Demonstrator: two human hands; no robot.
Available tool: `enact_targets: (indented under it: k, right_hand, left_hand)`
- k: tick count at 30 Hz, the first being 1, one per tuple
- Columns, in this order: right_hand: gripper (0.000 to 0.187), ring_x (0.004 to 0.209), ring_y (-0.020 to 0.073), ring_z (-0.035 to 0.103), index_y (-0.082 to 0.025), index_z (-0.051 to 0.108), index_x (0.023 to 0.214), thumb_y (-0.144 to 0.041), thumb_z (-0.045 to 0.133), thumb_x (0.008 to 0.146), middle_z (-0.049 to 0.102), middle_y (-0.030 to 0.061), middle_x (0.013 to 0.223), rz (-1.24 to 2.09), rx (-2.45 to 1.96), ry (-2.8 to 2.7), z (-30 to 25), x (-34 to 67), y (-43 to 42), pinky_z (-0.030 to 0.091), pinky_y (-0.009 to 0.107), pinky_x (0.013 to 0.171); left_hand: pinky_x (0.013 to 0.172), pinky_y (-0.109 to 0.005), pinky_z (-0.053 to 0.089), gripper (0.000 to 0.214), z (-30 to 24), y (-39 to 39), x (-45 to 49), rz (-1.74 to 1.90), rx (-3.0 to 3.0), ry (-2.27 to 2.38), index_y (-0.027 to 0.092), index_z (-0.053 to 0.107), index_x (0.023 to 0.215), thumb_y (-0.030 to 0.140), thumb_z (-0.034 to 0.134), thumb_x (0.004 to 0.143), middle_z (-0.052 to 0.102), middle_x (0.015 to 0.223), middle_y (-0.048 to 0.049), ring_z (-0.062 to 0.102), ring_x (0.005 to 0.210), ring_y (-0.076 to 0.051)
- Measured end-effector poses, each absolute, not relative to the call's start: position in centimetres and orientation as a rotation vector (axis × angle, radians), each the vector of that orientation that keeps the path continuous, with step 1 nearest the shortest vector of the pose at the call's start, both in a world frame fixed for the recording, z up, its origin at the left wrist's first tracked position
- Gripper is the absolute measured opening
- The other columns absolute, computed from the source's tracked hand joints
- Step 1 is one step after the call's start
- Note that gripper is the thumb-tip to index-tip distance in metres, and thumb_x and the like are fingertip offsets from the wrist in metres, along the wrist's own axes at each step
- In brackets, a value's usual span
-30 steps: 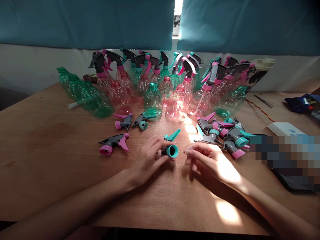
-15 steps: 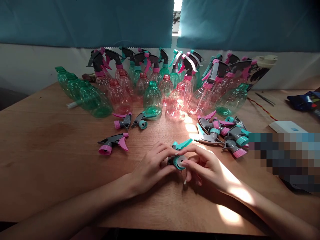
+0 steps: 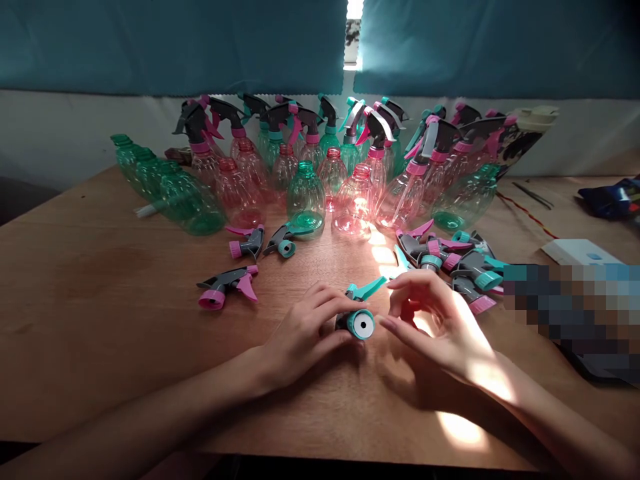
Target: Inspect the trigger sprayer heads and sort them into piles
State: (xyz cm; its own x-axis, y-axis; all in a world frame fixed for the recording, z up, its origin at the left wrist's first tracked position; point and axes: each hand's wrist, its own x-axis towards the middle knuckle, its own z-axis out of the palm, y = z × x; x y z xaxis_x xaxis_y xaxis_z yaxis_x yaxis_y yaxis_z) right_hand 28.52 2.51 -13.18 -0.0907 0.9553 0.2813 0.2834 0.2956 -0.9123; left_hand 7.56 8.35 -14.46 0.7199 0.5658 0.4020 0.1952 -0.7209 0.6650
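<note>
My left hand is closed around a grey spray trigger head with a teal collar and teal lever, held just above the wooden table. The collar's open end faces me and shows a whitish disc inside. My right hand hovers just right of the collar, fingers loosely spread and curved, holding nothing I can see. A pile of loose trigger heads lies just beyond my right hand.
Several pink and green plastic bottles, some capped with triggers, crowd the table's back. Three loose trigger heads lie left of centre. A white box and a pixelated patch sit at the right. A patterned tumbler leans at back right.
My right hand pressed something into the teal collar half a second ago and has now drawn back to the right, fingers spread. The collar now shows a whitish disc inside.
</note>
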Motion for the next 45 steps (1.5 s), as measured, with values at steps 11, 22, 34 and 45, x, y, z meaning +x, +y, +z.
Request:
enact_targets:
  k: [11, 22, 34, 45]
  right_hand:
    - [0.046, 0.067, 0.0124, 0.055, -0.024, 0.046, 0.121, -0.006, 0.060, 0.080, 0.063, 0.0019, 0.088, 0.563, -1.082, -1.908, -14.5, 28.5, 2.1, 0.044, 0.021, 0.050]
    - [0.049, 0.069, 0.0117, 0.054, -0.028, 0.042, 0.124, -0.009, 0.058, 0.082, 0.059, 0.0011, 0.092, 0.709, -1.127, -1.822, -14.6, 28.0, 1.9, 0.048, 0.020, 0.051]
    - [0.063, 0.067, 0.0121, 0.057, -0.028, 0.033, 0.134, -0.007, 0.060, 0.081, 0.065, 0.0023, 0.092, 0.526, -1.047, -1.832, -14.6, 26.9, 2.6, 0.046, 0.020, 0.047]
    - [0.058, 0.074, 0.0151, 0.058, -0.028, 0.038, 0.130, -0.006, 0.058, 0.080, 0.063, 0.0028, 0.094, 0.579, -1.031, -1.801, -15.0, 27.7, 2.5, 0.050, 0.026, 0.055]
  left_hand:
    - [0.087, -0.033, 0.048, 0.035, -14.5, 8.3, 7.5, 0.854, 2.411, 0.524, 0.020, 0.054, 0.124, 0.013, 0.059, 0.089, 0.062, 0.106, -0.0064, 0.052, 0.098, -0.019]
    - [0.085, -0.035, 0.050, 0.037, -14.4, 8.2, 7.7, 0.854, 2.446, 0.545, 0.017, 0.054, 0.126, 0.015, 0.060, 0.090, 0.063, 0.105, -0.0081, 0.052, 0.098, -0.020]
    - [0.083, -0.036, 0.051, 0.025, -14.5, 8.1, 8.0, 0.872, 2.433, 0.581, 0.015, 0.061, 0.115, 0.018, 0.058, 0.091, 0.066, 0.102, -0.0093, 0.053, 0.096, -0.021]
    - [0.085, -0.034, 0.050, 0.038, -14.5, 8.3, 7.7, 0.877, 2.457, 0.566, 0.020, 0.054, 0.129, 0.018, 0.057, 0.091, 0.065, 0.104, -0.0073, 0.052, 0.096, -0.020]
